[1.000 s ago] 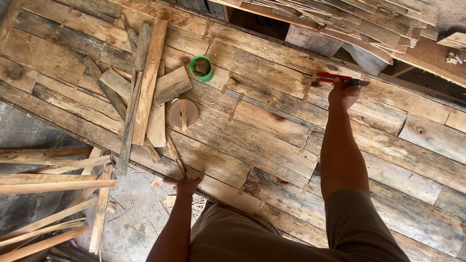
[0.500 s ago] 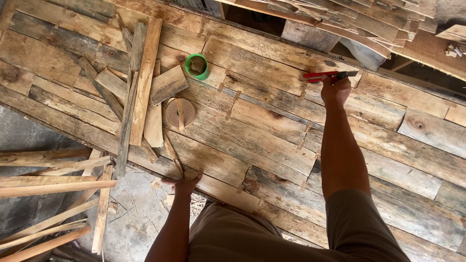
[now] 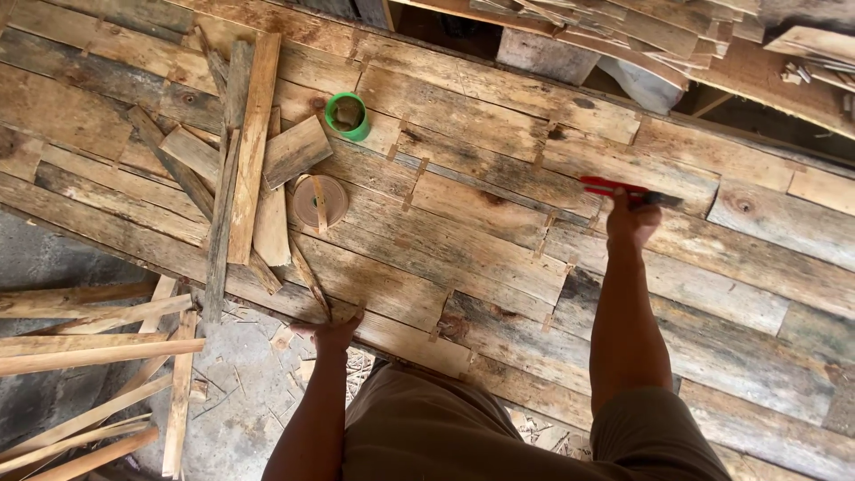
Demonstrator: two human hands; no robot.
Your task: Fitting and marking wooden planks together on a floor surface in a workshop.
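Observation:
A wide panel of rough joined planks [image 3: 481, 232] lies across the view. My right hand [image 3: 631, 221] reaches out over it and grips a red-handled tool [image 3: 614, 188] with a dark head lying across a plank seam. My left hand [image 3: 331, 334] rests on the panel's near edge, fingers pressed on the wood and holding nothing. My knees in brown trousers fill the bottom of the view.
A green cup [image 3: 346, 115] and a round roll of brown tape [image 3: 319, 201] sit on the panel beside a heap of loose wood offcuts [image 3: 239, 160]. Thin slats [image 3: 89, 356] lie on the grey floor at left. Stacked boards [image 3: 623, 36] lie beyond the far edge.
My right hand with the red tool has shifted slightly left and toward me along the plank seam. My left hand stays on the near edge.

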